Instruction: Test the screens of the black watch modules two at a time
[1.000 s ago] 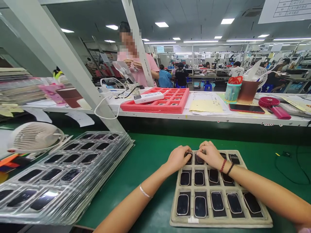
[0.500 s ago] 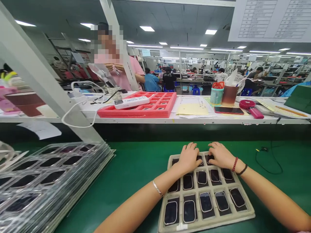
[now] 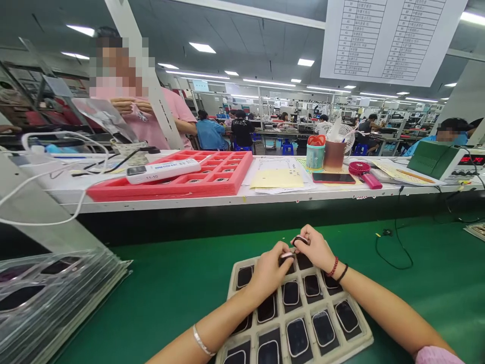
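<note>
A beige tray (image 3: pixel 353 344) lies on the green work surface, its compartments holding dark rounded smartwatch screens (image 3: pixel 297 337) with pale metal rims. Over the tray's far side, my left hand (image 3: pixel 270 268) pinches one smartwatch screen (image 3: pixel 286 258), tilted so mostly its edge shows. Close beside it, my right hand (image 3: pixel 316 248) grips another smartwatch screen (image 3: pixel 300 241) between thumb and fingers. Both held screens are raised above their compartments, nearly meeting. My left forearm covers part of the tray's left side.
Stacked clear plastic trays (image 3: pixel 91 283) with similar screens stand at the left. Above the bench runs a white shelf (image 3: pixel 235 199) bearing a red foam tray (image 3: pixel 166 189), a phone (image 3: pixel 333 178) and a pink fan (image 3: pixel 366 174). A black cable (image 3: pixel 394 260) lies at right. A person in pink stands behind the shelf.
Both hands have closed on smartwatch screens at the tray's far row and lifted them, coming nearer each other. The camera view has swung to the right.
</note>
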A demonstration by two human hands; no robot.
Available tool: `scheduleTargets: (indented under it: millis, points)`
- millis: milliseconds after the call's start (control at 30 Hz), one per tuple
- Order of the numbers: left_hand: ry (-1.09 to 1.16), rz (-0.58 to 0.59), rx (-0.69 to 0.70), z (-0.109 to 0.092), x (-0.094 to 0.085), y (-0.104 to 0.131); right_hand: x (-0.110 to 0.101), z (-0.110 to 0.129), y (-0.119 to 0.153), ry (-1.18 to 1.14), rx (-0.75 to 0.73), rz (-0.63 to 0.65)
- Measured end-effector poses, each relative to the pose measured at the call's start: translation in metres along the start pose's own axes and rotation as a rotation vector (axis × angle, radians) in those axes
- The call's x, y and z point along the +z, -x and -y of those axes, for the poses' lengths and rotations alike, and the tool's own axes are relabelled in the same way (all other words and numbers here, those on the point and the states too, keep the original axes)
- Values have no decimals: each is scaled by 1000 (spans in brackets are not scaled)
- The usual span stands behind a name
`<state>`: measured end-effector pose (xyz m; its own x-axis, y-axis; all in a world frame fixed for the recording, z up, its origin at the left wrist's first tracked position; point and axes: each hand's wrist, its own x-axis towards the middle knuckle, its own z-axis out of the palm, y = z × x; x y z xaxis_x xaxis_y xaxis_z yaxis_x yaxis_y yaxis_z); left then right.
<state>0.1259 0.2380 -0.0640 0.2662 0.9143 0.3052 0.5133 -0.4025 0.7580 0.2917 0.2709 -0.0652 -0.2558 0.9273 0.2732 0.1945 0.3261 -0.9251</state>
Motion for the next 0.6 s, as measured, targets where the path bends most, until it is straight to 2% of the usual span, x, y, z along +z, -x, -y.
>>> scheduleTargets:
  millis: [67,167,233,267,367,500,600]
  points:
    - [280,-47,-94,2,-8,-2,7,-3,-6,-130,58,10]
    - [663,-115,-335,4,-22,-5,14,-4,-9,-308,155,62]
    - [880,-112,-469,5,-28,-3,16,-2,-7,-417,211,109]
    - [974,-100,-493,5,-30,-1,15,-1,-5,-464,233,133]
    - [1121,-77,-458,6,-31,8,10,1,1,-585,279,208]
    - [1122,-60,-416,10,-29,16,3,-2,5,-760,287,316]
    - [1097,-53,-386,13,-30,17,2,-5,7,-747,250,407]
